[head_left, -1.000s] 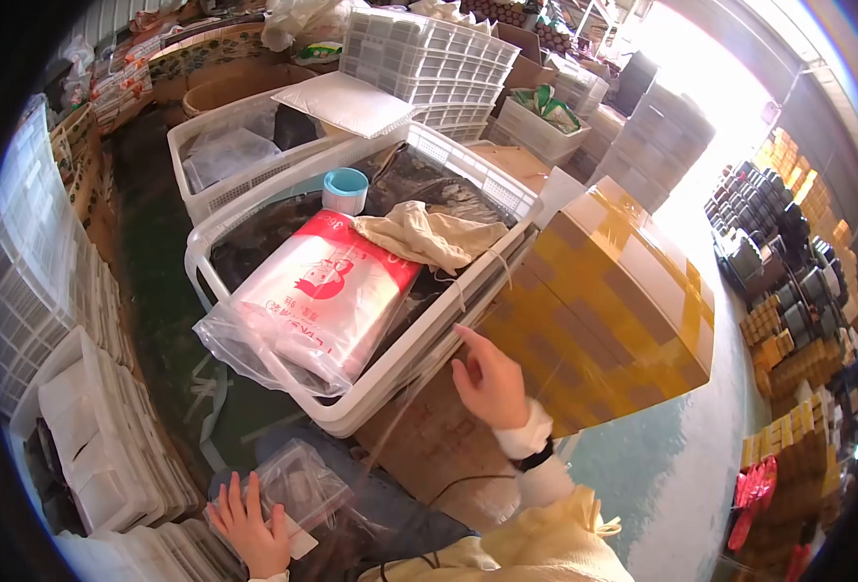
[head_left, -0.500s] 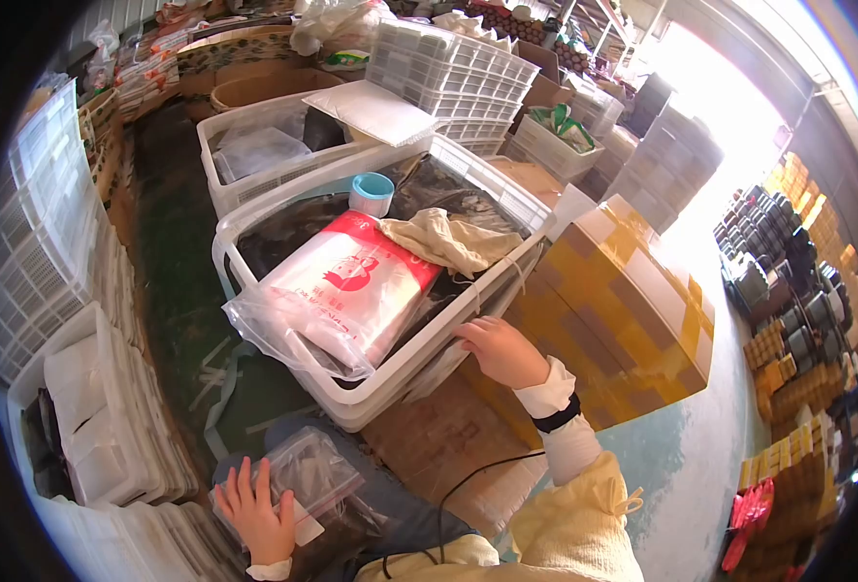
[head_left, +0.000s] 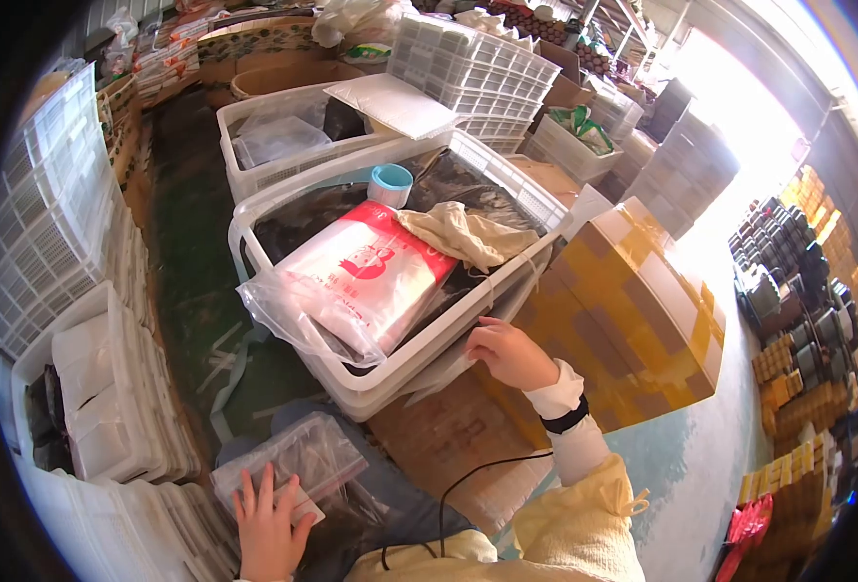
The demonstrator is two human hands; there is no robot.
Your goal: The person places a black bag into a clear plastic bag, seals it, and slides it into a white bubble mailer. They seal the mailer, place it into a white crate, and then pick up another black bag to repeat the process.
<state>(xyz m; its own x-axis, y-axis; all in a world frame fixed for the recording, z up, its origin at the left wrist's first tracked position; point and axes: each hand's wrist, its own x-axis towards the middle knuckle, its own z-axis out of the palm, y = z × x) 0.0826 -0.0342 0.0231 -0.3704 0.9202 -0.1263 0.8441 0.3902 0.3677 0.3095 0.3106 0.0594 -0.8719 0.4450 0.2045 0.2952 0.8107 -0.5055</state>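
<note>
My left hand [head_left: 272, 524] lies with fingers spread on a clear zip bag [head_left: 324, 448] in my lap. A small white label [head_left: 305, 508] shows beside its fingers. My right hand [head_left: 511, 351] is at the near right side of a white plastic crate [head_left: 359, 390]. Its fingers are curled against thin whitish sheets [head_left: 448, 367] along the crate's side; what they grip is hidden. On the crate's contents lie a red and white printed plastic bag [head_left: 366, 281], a beige cloth [head_left: 468, 236] and a blue-rimmed tape roll [head_left: 390, 184].
A taped cardboard box [head_left: 632, 320] stands right of the crate. Behind is another white crate [head_left: 244, 179] with a white foam sheet [head_left: 395, 104] on it. Stacked white crates [head_left: 55, 213] line the left. A black cable [head_left: 477, 472] crosses my lap.
The view has shifted slightly, moving the scene rightward. My left hand sits lower on the zip bag, which now shows more of its surface. My right hand stays by the crate's side.
</note>
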